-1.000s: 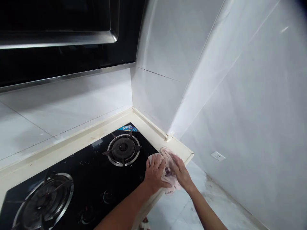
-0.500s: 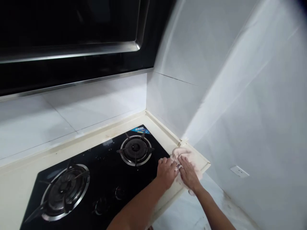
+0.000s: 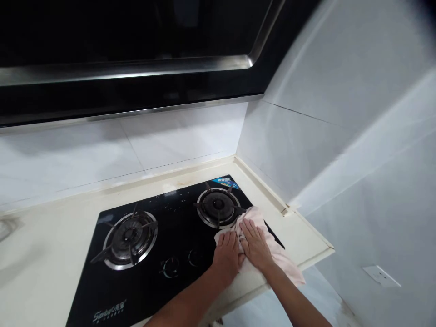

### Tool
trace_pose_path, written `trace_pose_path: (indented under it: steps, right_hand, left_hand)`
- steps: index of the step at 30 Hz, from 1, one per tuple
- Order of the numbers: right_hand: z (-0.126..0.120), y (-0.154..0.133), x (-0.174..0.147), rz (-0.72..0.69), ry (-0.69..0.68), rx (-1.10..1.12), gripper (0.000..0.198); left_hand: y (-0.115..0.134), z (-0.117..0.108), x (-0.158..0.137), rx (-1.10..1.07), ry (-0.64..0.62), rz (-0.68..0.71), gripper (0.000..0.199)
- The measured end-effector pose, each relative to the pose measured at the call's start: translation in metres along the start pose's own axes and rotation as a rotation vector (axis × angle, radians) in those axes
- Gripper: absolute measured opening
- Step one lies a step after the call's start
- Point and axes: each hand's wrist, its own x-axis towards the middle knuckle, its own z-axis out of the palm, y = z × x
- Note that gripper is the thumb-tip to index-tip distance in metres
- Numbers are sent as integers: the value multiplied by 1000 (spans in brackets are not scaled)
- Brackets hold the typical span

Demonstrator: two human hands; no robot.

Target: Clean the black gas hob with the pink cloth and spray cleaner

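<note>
A pale pink cloth [image 3: 279,254] lies over the right edge of the black glass gas stove [image 3: 150,290], beside the right burner [image 3: 218,205]. Part of it reaches across the counter's front edge. My left hand [image 3: 227,254] grips the cloth's left part, its fingers bent over it and the thumb to the side. Flat on top of the cloth rests my right hand [image 3: 255,243], with the fingers stretched out. The two hands are close together, near the burner's pan support.
The left burner [image 3: 130,238] and the control knobs [image 3: 170,267] are on the stove. A cream counter [image 3: 41,254] with a raised back edge surrounds it. Above hangs a black range hood [image 3: 136,86]. A tiled wall [image 3: 289,141] and a socket [image 3: 381,275] are at right.
Both hands and the cloth have moved left, from the counter's right end onto the stove's right edge. The view has turned left, showing more of the counter there.
</note>
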Motion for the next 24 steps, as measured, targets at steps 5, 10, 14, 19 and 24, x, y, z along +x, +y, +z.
trace_pose_path:
  steps: [5,10,14,19,24]
  right_hand:
    - [16,-52,-53,-239,-20,115,55]
    - [5,-97,-36,-494,-183,204,55]
    - [-5,-102,-6,-560,-214,189,63]
    - [4,-103,-33,-449,-98,147,62]
    - [12,-140,-94,-348,-41,315,39]
  left_hand:
    - [-8,-23,-98,41,78,-13,57]
    - [-22,-48,-155,87,157,-54,54]
    - [-19,-54,-152,73,183,-136,52]
    - [-13,-57,-148,29,93,-175,51]
    - [-32,-78,-194,-109,36,-171,41]
